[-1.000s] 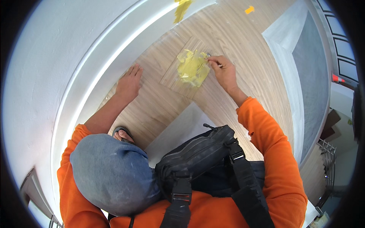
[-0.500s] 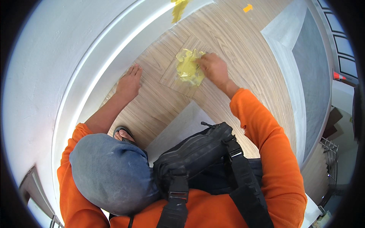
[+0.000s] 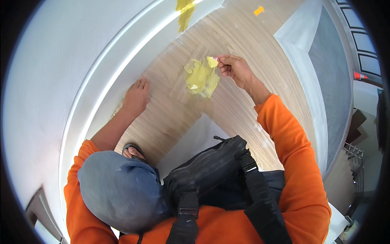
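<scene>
A crumpled patch of yellow, partly see-through film (image 3: 202, 79) lies on the wood-patterned floor in front of me. My right hand (image 3: 237, 70) is at its upper right edge, with thumb and fingers pinched together. Between those fingertips I hold a corner of the film, pale yellow and lifted, with a small pinkish bit beside it. My left hand (image 3: 137, 96) rests palm down on the floor by the white skirting, its fingers stretched out and holding nothing.
A yellow strip (image 3: 185, 15) runs down the white skirting (image 3: 118, 61) and wall. An orange arrow marker (image 3: 258, 11) lies farther off. White sheeting (image 3: 302, 53) borders a grey area at the right. My sandalled foot (image 3: 133, 151) and a black bag (image 3: 207, 162) are near me.
My right hand has drawn a little to the right, lifting a corner of the yellow film. My left hand stays on the floor. The view has shifted slightly.
</scene>
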A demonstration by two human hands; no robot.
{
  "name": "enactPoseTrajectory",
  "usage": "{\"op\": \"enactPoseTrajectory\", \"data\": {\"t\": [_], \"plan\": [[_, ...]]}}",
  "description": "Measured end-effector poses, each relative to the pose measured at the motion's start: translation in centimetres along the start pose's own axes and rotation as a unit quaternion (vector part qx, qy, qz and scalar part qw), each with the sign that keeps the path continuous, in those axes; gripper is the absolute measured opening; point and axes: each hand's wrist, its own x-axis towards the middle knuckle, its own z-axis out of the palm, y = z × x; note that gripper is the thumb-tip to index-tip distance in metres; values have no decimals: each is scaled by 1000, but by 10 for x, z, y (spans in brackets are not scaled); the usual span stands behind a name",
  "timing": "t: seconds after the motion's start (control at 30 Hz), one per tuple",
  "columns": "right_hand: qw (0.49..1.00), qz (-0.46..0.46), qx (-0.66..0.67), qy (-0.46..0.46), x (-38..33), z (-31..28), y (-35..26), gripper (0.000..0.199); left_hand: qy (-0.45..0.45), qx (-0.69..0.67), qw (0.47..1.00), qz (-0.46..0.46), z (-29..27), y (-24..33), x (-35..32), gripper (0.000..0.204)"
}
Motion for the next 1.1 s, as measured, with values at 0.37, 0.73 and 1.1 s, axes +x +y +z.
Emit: {"op": "enactPoseTrajectory", "data": {"t": [0.37,0.73,1.1], "plan": [[995,31,60,67,105,58,-51,11,-39,44,998,26,-7,5,9,88],[977,-35,70,196,151,68,-76,11,-70,-20,997,28,-26,0,-3,105],[964,16,236,121,159,54,-60,9,-118,177,973,86,-13,8,20,116]]}}
